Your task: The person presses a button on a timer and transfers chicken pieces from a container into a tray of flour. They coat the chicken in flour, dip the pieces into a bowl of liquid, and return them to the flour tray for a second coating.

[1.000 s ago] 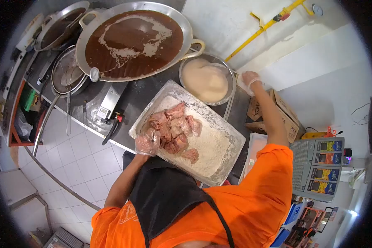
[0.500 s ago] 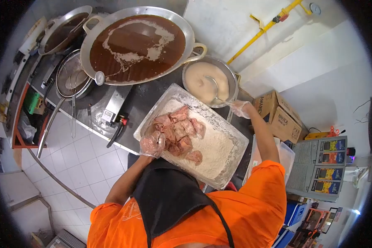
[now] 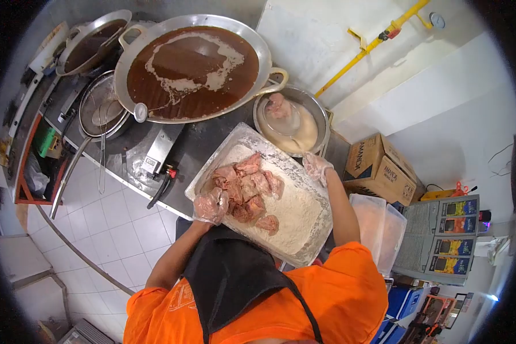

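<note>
Where the view starts, nearest the body, a black apron (image 3: 229,275) is seen, and directly beyond it a metal tray (image 3: 223,146) is set on the worktop (image 3: 194,136), within reach of both hands. The tray is filled with flour (image 3: 295,209), and raw meat pieces (image 3: 247,186) are heaped in its near-left part.

The left hand (image 3: 211,205), covered by a thin clear glove, is laid on the near edge of that heap with the fingers loosely bent. Whether a piece is actually gripped cannot be told.

The right hand (image 3: 316,166), likewise gloved, is closed around the handle end of a ladle (image 3: 282,117). The ladle is held over the batter bowl (image 3: 322,114), which stands just beyond the far corner of the tray, and one coated piece (image 3: 277,103) is carried in its scoop. The grip at the handle end appears chosen so that the glove is kept clear of the batter. With bowl and tray set so close together, drips are probably confined to them.

Farther out, a wide pan of brown oil (image 3: 192,63) is placed beside the bowl, with a wire skimmer (image 3: 100,109) at its left. Cardboard boxes (image 3: 378,166) are stacked off to the right.
</note>
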Demonstrator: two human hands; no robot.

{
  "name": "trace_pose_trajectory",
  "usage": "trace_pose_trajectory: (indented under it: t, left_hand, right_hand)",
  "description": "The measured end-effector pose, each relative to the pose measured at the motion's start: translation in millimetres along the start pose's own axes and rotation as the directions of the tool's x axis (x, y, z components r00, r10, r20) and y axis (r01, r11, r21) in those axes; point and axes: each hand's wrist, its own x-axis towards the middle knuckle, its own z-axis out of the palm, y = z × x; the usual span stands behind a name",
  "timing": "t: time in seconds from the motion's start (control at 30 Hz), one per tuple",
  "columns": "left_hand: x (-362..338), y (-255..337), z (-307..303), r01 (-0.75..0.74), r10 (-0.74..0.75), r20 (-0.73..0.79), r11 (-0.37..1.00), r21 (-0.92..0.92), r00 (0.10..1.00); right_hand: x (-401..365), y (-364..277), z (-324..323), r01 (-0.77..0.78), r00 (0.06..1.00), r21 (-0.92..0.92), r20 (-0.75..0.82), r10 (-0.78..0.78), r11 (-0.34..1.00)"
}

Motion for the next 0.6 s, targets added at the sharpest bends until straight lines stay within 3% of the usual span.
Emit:
trace_pose_trajectory:
  t: [0.07, 0.1, 0.13, 0.17, 0.2, 0.23, 0.3, 0.4, 0.43, 0.5, 0.57, 0.6]
  left_hand:
    - [8, 4, -10, -0.029, 0.028, 0.023, 0.998, 0.053, 0.999]
    - [11, 7, -11, -0.029, 0.028, 0.023, 0.998, 0.048, 0.999]
    - [13, 9, -12, 0.061, -0.064, 0.065, 0.997, 0.042, 0.996]
    - [12, 12, -15, 0.144, -0.148, 0.116, 0.989, 0.042, 0.982]
    - [16, 21, -22, 0.238, -0.214, 0.128, 0.949, -0.208, 0.968]
    - [19, 21, -21, 0.228, -0.205, 0.126, 0.951, -0.21, 0.971]
    - [18, 19, -22, 0.111, -0.113, 0.062, 0.993, 0.028, 0.992]
    - [14, 16, -15, 0.129, -0.137, 0.085, 0.987, 0.095, 0.987]
    - [11, 14, -15, 0.132, -0.141, 0.089, 0.987, 0.097, 0.986]
    - [13, 10, -14, -0.057, 0.053, 0.058, 0.996, 0.072, 0.997]
    - [18, 18, -21, -0.02, 0.019, 0.039, 0.999, 0.037, 0.999]
    - [20, 22, -23, 0.017, -0.017, 0.01, 1.0, 0.004, 1.0]
  right_hand:
    - [-2, 12, 0, -0.001, 1.0, -0.016, -0.007, 0.0, 1.0]
    - [-1, 19, 1, 0.06, 0.997, -0.123, -0.035, -0.065, 0.991]
    - [-1, 27, -1, 0.113, 0.99, -0.226, -0.058, -0.13, 0.967]
    - [0, 35, -3, 0.104, 0.99, -0.214, -0.069, -0.121, 0.971]
    - [-9, 28, 4, 0.04, 0.994, -0.067, -0.102, -0.047, 0.997]
    - [-11, 17, 8, -0.011, 0.993, 0.077, -0.119, 0.02, 0.997]
    - [-1, 27, 4, 0.009, 0.985, 0.026, -0.171, -0.005, 1.0]
    - [-32, 6, 16, 0.047, 0.97, 0.065, -0.24, -0.031, 0.997]
    - [-35, 0, 9, 0.089, 0.981, 0.171, -0.188, -0.056, 0.981]
    - [-68, -27, 9, 0.112, 0.987, 0.299, -0.148, -0.07, 0.948]
    - [-109, -54, 11, 0.148, 0.977, 0.287, -0.193, -0.094, 0.947]
    - [-113, -61, 5, 0.195, 0.978, 0.482, -0.156, -0.136, 0.854]
